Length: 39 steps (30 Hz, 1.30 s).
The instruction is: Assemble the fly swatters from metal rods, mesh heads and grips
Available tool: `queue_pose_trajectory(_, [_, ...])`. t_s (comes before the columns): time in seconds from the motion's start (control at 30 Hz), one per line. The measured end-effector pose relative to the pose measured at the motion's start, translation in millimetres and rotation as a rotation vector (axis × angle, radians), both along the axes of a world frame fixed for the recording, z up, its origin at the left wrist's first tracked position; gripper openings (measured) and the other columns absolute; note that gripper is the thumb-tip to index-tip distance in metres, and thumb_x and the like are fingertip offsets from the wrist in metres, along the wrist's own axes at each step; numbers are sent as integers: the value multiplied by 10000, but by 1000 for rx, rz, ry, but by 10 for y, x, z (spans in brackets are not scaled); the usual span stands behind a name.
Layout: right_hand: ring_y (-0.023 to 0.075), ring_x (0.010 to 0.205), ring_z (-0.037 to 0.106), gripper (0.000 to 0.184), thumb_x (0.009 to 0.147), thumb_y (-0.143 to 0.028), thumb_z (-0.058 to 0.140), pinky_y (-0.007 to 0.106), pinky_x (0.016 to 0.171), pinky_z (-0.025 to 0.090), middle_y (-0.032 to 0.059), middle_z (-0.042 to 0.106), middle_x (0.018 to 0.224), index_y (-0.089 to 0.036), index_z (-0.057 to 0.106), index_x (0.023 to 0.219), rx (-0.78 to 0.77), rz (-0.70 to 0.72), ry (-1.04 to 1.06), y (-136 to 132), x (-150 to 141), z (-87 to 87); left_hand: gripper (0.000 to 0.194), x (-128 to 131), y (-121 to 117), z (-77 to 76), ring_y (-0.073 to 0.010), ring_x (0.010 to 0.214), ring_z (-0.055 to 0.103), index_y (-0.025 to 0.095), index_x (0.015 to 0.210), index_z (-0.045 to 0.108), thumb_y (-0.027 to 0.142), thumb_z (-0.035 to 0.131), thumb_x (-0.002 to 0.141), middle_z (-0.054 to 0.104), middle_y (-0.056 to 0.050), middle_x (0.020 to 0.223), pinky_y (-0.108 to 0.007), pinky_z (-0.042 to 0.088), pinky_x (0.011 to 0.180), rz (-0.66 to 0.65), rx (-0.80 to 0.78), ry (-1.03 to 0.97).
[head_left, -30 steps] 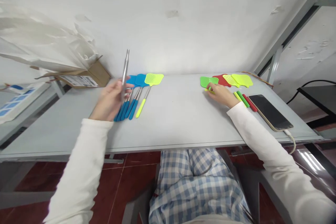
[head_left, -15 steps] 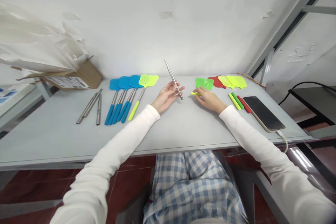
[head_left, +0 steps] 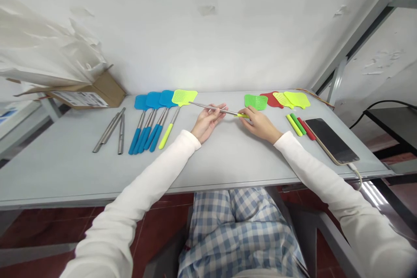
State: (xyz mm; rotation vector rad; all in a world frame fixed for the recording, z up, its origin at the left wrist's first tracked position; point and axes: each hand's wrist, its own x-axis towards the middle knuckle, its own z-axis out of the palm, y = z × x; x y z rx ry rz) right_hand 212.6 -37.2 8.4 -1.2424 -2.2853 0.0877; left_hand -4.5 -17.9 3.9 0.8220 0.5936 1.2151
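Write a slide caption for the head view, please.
Left hand holds a metal rod, its end at a yellow handle in the right hand.

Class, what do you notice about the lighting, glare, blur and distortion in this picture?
Head view: soft, fairly even light on the wall; bright streaks of glare below the table at right. Same head view: sleeves look stretched toward the lower corners; the held metal rod looks reasonably sharp.

Ten o'clock from you: cardboard box (head_left: pixel 109 89), flap open, white label (head_left: pixel 81 98) on its side; crumpled translucent plastic (head_left: pixel 48 47) above it. Your twelve: white wall (head_left: pixel 156 43) bearing tape remnants (head_left: pixel 207 10). Your two: phone (head_left: pixel 332 141) flat on the grey table (head_left: pixel 215 165), screen dark, white cable (head_left: pixel 359 176) at its near end. Beyond the table's edge you have a dark stand (head_left: pixel 397 122).
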Motion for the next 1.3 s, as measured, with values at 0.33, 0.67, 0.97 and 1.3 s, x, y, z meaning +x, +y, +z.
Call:
queue_pose_trajectory(0.33, [202,781,576,294,1000,-365,358,306,674,415,106,608,1001,-192,570,1105,-17,-78,46,-1,-1,6,173,-28,5,-7,-153,1091,666,188,873,515,85,645,824,715,-51,1070,-347,419,1085,50,-25,6])
queue_pose_trajectory(0.67, [196,800,585,300,991,-366,380,310,718,450,111,611,1033,-194,585,1129,-27,21,67,0,28,7,201,-35,-6,-2,-154,1118,642,184,866,509,123,690,804,714,-80,1114,-356,418,1062,-25,-1,106])
queue_pose_trajectory(0.97, [180,806,581,307,970,-385,462,296,723,459,81,603,941,-195,615,1157,8,194,120,-47,-43,-35,312,57,-83,-38,-192,1001,674,191,903,521,440,690,817,678,-64,1103,-322,495,873,-196,93,364])
queue_pose_trajectory(1.3, [157,702,547,415,918,-497,532,295,675,457,38,639,893,-216,476,1218,-128,114,271,-91,-104,-30,309,67,-87,-43,-160,834,699,216,952,472,388,693,822,673,-3,894,-275,488,793,-223,111,419])
